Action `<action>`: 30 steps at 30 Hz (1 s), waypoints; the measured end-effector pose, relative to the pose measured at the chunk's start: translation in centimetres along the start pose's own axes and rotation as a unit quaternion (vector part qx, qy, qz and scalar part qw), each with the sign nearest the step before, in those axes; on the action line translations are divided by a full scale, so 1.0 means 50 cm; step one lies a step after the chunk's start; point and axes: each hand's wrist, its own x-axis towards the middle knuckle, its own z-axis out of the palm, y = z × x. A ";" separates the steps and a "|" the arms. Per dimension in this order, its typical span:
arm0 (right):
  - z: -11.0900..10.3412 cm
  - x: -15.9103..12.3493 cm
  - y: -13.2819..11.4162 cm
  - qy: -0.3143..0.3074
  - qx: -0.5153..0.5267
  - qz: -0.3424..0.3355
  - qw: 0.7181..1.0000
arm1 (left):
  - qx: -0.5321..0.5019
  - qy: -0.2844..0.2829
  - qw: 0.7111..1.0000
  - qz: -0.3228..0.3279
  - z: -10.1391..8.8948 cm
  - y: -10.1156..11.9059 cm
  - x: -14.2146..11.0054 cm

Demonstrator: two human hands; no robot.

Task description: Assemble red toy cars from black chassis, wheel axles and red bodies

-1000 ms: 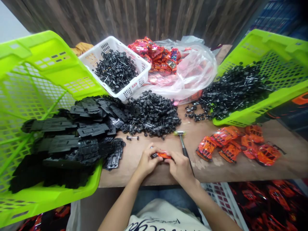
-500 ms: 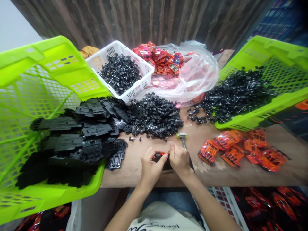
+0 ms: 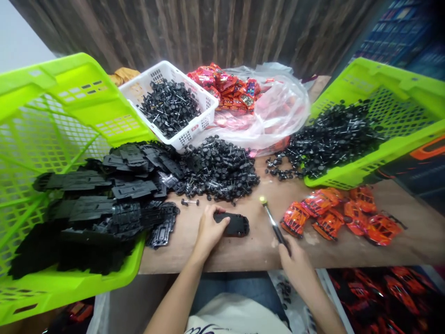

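My left hand [image 3: 212, 229] grips one end of a toy car [image 3: 237, 225], which lies upside down on the table with its black underside up. To the right, my right hand [image 3: 294, 254] is closed round the black handle of a small hammer [image 3: 272, 222]. The hammer's yellowish head points away from me, beside the car and apart from it. A pile of black wheel axles [image 3: 222, 167] lies just beyond my hands, with one loose axle [image 3: 189, 202] in front. Several orange car bodies [image 3: 328, 208] lie right of the hammer.
At the left, a green crate [image 3: 79, 285] holds black chassis plates [image 3: 134, 188]. A white basket [image 3: 205, 121] of axles and a plastic bag [image 3: 283, 99] with red-orange car bodies stand behind. Another green crate [image 3: 399, 150] of axles lies tipped at right. More cars [image 3: 392, 297] sit below the table edge.
The car was held up in both hands and is now upside down on the table under my left hand. My right hand has let go of it and taken the hammer.
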 end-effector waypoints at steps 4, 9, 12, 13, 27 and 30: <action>0.003 -0.067 -0.005 -0.057 0.180 0.065 0.980 | -0.004 0.003 1.000 0.002 0.007 -0.001 0.001; 0.038 -0.113 0.001 -0.094 0.108 0.010 0.990 | 0.008 0.014 1.000 0.002 0.005 -0.003 0.003; 0.045 -0.115 0.001 -0.063 0.087 0.007 0.994 | 0.013 0.016 1.000 0.002 0.005 -0.004 0.004; 0.044 -0.113 0.002 -0.056 0.072 0.002 0.996 | 0.017 0.017 1.000 0.000 0.004 -0.004 0.004; 0.048 0.034 -0.060 0.075 -0.089 -0.183 0.976 | 0.053 -0.017 0.978 0.202 -0.062 0.076 -0.048; 0.050 0.039 -0.136 -0.042 0.011 -0.314 0.949 | 0.086 -0.029 0.954 0.286 -0.076 0.079 -0.077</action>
